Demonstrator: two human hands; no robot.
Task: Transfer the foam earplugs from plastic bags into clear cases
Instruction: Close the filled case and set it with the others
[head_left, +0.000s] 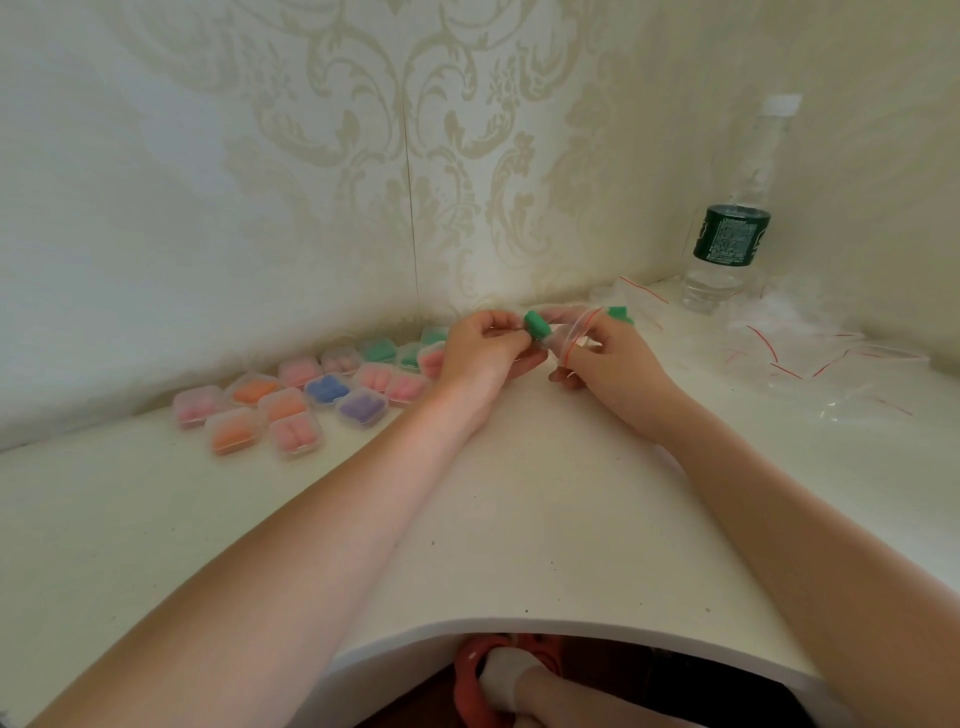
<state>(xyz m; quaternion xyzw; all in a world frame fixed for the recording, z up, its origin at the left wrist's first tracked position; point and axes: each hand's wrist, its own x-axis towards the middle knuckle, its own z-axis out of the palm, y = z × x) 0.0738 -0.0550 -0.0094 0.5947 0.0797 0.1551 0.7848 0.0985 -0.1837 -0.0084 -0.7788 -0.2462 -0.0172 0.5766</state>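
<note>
1. Your left hand (480, 345) pinches the green foam earplug (534, 325) at the mouth of the zip bag (574, 338), which your right hand (605, 364) grips.
2. It's soft, light, squashy; pinch it mid-body, gently.
3. Filled cases (291, 400) line the white corner desk (519, 519) by the damask wallpaper (363, 156); a water bottle (727, 244) stands among empty bags (810, 358).

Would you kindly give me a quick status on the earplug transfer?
Left hand pinching green earplug. Right hand holding small plastic bag, second green earplug by its fingers. Filled cases lined up left. Nothing in the way.
</note>
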